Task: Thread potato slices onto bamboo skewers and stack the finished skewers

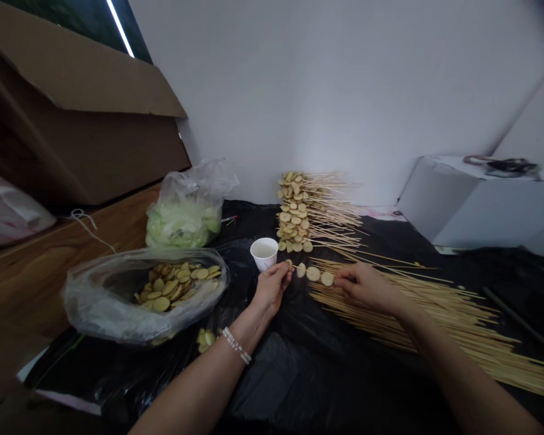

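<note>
My left hand [271, 290], with a beaded bracelet at the wrist, pinches a round potato slice [289, 264] at the tip of a wooden skewer. Several pale potato slices [314, 274] are threaded on that skewer, spaced apart between my two hands. Closed around the skewer just behind the last slice is my right hand [367, 289]; its grip hides the stick there. Under and beside my right hand lies a broad spread of bare wooden skewers [435, 320]. Beyond my hands, filled potato skewers [294, 220] are stacked in a row, sticks pointing right.
A white paper cup [263, 251] stands just beyond my left hand. On the left are an open plastic bag [104, 320] of potato slices and a bag of pale green vegetable [185, 220]. Black plastic [299, 374] covers the work surface. A cardboard box [118, 142] and white box [476, 202] flank it.
</note>
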The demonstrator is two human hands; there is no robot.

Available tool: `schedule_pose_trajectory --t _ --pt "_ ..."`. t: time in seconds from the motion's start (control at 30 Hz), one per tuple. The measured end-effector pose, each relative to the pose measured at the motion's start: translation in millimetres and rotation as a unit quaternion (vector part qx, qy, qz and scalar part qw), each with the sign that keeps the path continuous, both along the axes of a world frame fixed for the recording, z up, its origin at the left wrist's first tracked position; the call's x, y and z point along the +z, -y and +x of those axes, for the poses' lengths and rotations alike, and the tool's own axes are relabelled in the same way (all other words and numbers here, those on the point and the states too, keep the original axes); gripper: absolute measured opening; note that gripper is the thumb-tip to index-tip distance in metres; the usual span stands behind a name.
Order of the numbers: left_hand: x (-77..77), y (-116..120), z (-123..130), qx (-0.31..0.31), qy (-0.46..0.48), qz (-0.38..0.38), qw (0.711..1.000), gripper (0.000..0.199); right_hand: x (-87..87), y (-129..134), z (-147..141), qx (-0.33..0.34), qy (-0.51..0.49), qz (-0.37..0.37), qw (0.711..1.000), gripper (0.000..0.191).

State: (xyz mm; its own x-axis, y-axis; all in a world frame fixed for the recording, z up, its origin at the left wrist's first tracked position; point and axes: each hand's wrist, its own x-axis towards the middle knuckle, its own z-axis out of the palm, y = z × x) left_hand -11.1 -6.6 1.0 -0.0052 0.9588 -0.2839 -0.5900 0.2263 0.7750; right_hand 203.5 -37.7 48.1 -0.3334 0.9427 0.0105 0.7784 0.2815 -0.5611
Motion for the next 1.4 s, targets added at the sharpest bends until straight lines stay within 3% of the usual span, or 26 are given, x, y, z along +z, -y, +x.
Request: schedule_pose_trajectory --t 0.17,0.4,0.6,0.9,1.2,1.4 --pt "0.9 0 0 -0.004 -0.009 -0.001 1.000 0.007 1.4 0 -3 0.010 0.018 0.052 0.998 0.025" --pt "1.1 0 -1 -0.009 -0.010 -0.004 1.000 0.010 -3.0 0 -6 0.035 -0.002 0.011 0.999 0.027" --pt "1.3 0 -1 -0.011 -0.023 -0.003 1.000 0.012 -5.1 -1 -6 0.007 0.031 0.078 0.996 0.022" --pt "0.6 -1 -2 -0.023 -0.032 -0.005 0.999 0.011 -6.8 0 -5 0.033 -0.066 -0.042 0.996 0.026" --pt "1.4 0 -3 -0.041 -0.042 -0.001 0.998 0.015 -15.8 -4 -3 0.027 -0.079 -0.030 0.996 0.024" --pt "-1.1 -2 -4 -0.061 -0.048 0.008 0.997 0.019 -11.9 -3 -4 0.021 -0.076 -0.021 0.997 0.024"
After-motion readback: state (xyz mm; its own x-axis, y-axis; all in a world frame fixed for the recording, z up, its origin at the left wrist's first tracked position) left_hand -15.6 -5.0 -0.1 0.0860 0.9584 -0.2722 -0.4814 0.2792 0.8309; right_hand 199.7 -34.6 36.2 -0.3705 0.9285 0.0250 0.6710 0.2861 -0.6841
